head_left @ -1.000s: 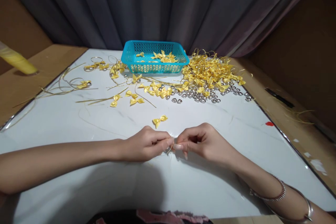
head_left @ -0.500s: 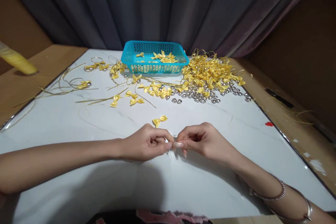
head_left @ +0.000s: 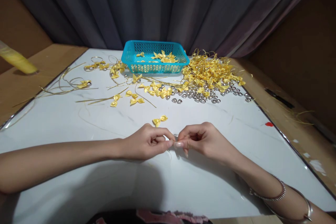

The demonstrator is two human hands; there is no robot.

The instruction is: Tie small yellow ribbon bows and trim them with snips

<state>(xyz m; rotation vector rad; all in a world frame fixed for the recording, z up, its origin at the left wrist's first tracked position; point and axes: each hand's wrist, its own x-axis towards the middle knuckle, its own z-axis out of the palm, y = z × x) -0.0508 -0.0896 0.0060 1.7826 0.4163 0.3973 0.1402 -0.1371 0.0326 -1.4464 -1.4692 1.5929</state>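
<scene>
My left hand (head_left: 148, 142) and my right hand (head_left: 204, 142) meet fingertip to fingertip above the white tabletop (head_left: 110, 185). Both are closed in a pinch. What lies between the fingertips is too small and too covered to name; a thin strand shows just below them. Close beyond my left hand, a single yellow bow (head_left: 160, 120) lies on the table. Farther back are several more yellow bows (head_left: 137, 101) and a group of small silver beads (head_left: 201, 96).
A blue basket (head_left: 154, 68) with some bows stands at the back. Right of it is a heap of yellow bows with gold cords (head_left: 210, 70). Loose gold cords (head_left: 60, 87) lie at left. A yellow roll (head_left: 18, 61), a red piece (head_left: 269, 124) and a black pen-like item (head_left: 279, 98) are near the sides.
My pinched fingertips have shifted very slightly, my left ones a little to the right. The strand below them shows a bit more. The things on the table have not moved.
</scene>
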